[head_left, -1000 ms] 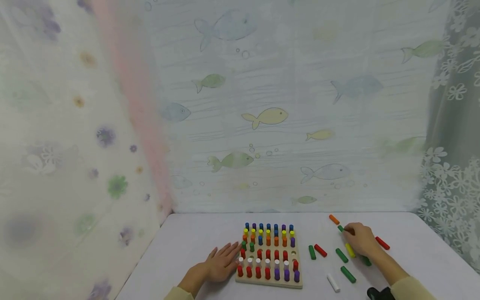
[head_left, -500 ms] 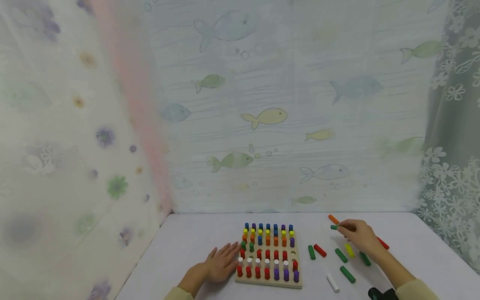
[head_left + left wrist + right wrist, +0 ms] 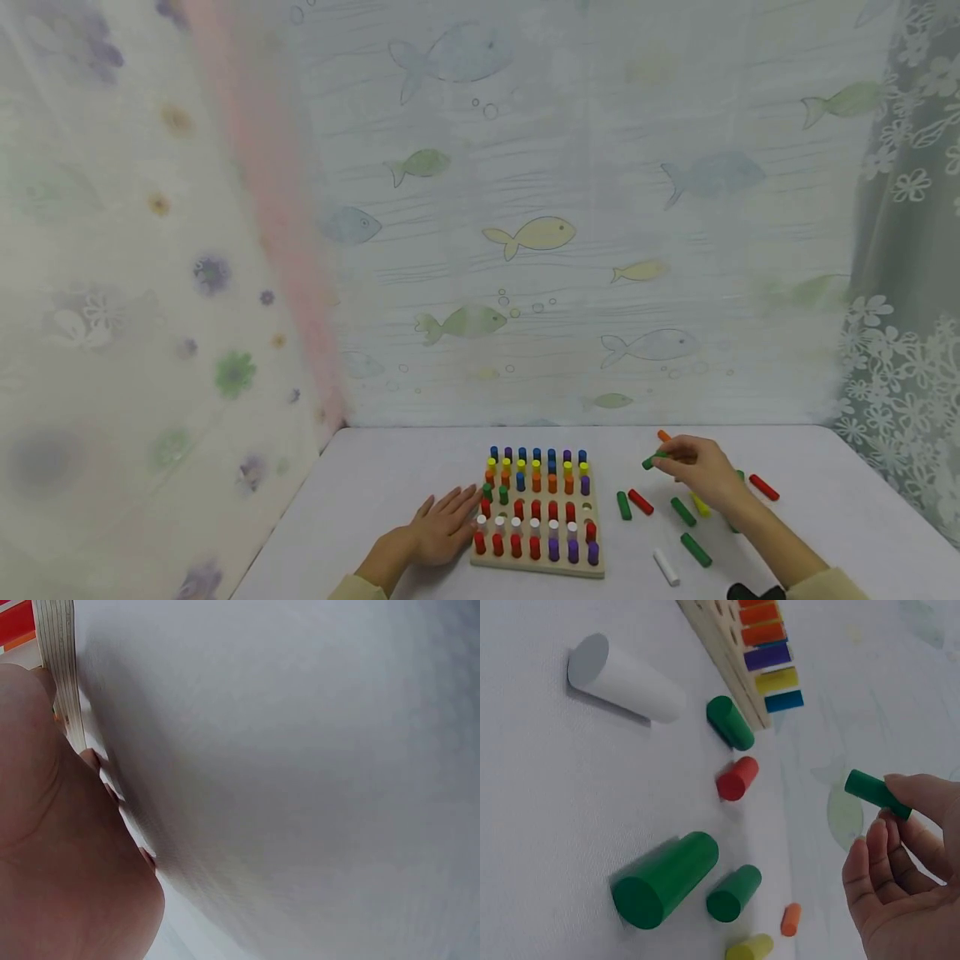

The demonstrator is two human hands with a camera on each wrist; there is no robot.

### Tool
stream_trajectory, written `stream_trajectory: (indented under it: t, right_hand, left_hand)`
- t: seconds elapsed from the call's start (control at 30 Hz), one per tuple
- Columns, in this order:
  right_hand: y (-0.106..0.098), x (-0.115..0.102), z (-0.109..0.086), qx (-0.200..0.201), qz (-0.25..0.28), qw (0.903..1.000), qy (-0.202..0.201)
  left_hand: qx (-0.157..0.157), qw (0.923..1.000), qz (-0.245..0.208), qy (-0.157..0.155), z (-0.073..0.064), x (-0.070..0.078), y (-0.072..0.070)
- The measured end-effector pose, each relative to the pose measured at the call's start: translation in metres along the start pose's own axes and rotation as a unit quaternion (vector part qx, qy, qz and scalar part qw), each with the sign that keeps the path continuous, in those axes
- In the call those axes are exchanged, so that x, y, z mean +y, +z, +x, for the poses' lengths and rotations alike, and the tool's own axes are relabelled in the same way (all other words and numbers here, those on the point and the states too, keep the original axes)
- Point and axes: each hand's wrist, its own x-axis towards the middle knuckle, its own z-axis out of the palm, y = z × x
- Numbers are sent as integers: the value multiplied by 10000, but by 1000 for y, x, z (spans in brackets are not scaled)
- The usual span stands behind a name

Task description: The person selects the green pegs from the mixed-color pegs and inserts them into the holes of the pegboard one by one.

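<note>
My right hand [image 3: 701, 473] pinches a green peg [image 3: 651, 460] above the table [image 3: 390, 483], right of the wooden pegboard [image 3: 537, 563]; loose pegs lie below it. My left hand [image 3: 442, 527] rests flat, fingers straight, touching the board's left edge.

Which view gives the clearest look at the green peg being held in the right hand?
The right wrist view: the green peg fills a good part of the frame, pinched at one end by the right hand, clear of the table. The head view shows the peg only as a tiny green stub. The left wrist view does not show it.
</note>
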Motion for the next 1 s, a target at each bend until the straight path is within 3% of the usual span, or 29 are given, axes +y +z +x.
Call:
stream_trajectory:
  t: [0.2, 0.53, 0.73, 1.0]
  right_hand:
    - [8, -12, -3, -55, 253, 9997, -46]
    - [22, -22, 1, -214, 311, 9987, -349]
    - [31, -31, 1, -345, 390, 9980, -363]
    - [42, -39, 3, -570, 517, 9947, -683]
  left_hand:
    - [5, 10000, 1, 61, -2, 1, -1]
    - [-148, 9996, 227, -81, -15, 21, -18]
    - [-188, 9998, 90, 45, -10, 12, -12]
    - [4, 9998, -90, 198, -1, -3, -1]
